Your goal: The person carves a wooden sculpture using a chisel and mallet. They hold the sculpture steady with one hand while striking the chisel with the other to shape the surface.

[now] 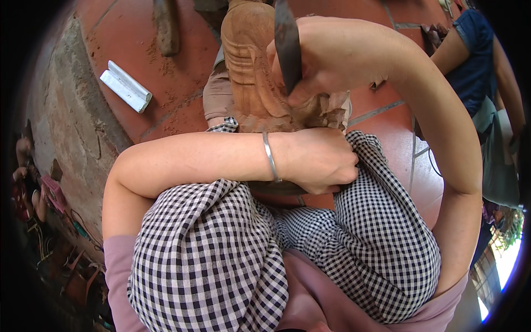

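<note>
Carved reddish-brown wooden figure (243,66) sits beyond the black-and-white checkered trousers (204,249). At its near end, the left hand (323,160) has fingers curled into a fist, contents hidden. One dark flat blade (287,44) partly blocks the right hand (318,61); whether those bent fingers pinch it cannot be told. Leftward, a white grooved block (125,88) lies on red floor tiles (185,83).

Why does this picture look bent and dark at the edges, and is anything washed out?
Head view: the fisheye lens bends straight edges near the black rim; white glare washes out the lower-right edge; the wooden carving and left hand look reasonably sharp.
</note>
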The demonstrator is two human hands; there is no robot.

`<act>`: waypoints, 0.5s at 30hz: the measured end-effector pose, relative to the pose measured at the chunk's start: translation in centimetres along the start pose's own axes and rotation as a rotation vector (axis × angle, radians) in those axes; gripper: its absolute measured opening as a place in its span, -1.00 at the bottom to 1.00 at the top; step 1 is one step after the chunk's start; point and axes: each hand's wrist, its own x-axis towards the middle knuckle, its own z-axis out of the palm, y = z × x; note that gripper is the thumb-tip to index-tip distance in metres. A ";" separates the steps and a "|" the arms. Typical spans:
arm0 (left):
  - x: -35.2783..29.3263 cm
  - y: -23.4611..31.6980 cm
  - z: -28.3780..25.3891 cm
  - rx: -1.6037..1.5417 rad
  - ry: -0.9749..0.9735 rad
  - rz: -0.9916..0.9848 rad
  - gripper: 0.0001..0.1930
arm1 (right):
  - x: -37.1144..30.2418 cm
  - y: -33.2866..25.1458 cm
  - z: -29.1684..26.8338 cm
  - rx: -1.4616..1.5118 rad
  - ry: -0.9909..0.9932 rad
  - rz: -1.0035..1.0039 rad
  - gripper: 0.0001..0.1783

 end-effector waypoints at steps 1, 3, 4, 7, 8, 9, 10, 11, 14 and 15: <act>0.0 0.0 0.0 -0.002 -0.002 -0.002 -0.81 | 0.3 -0.3 0.2 0.018 0.028 0.047 -0.63; 0.0 0.0 0.0 -0.002 -0.006 -0.004 -0.81 | 1.0 -1.1 0.6 0.053 0.084 0.146 -0.64; 0.1 -0.1 0.0 0.000 -0.009 -0.004 -0.81 | 1.1 -0.9 0.6 0.050 0.096 0.147 -0.64; 0.1 -0.1 0.0 0.002 0.006 0.013 -0.82 | 0.8 -0.5 0.8 0.044 0.126 0.091 -0.65; 0.1 -0.1 0.0 0.002 0.015 0.022 -0.82 | 0.1 -0.2 0.8 0.046 0.127 0.034 -0.66; 0.1 -0.1 0.0 0.002 0.009 0.012 -0.81 | 0.2 -0.6 0.6 0.056 0.120 -0.034 -0.66; 0.0 -0.1 0.0 0.001 0.002 0.002 -0.81 | 0.6 -1.1 0.4 0.010 0.039 0.085 -0.67; -0.1 -0.1 0.0 0.000 -0.004 -0.008 -0.81 | 1.1 -2.0 0.1 -0.038 -0.043 0.203 -0.67; 0.1 0.0 0.0 0.011 -0.026 -0.002 -0.80 | 1.0 -1.6 0.9 -0.044 0.071 0.211 -0.71; 0.1 -0.1 0.0 0.006 -0.014 0.001 -0.80 | 0.9 -1.1 1.2 -0.017 0.165 0.146 -0.73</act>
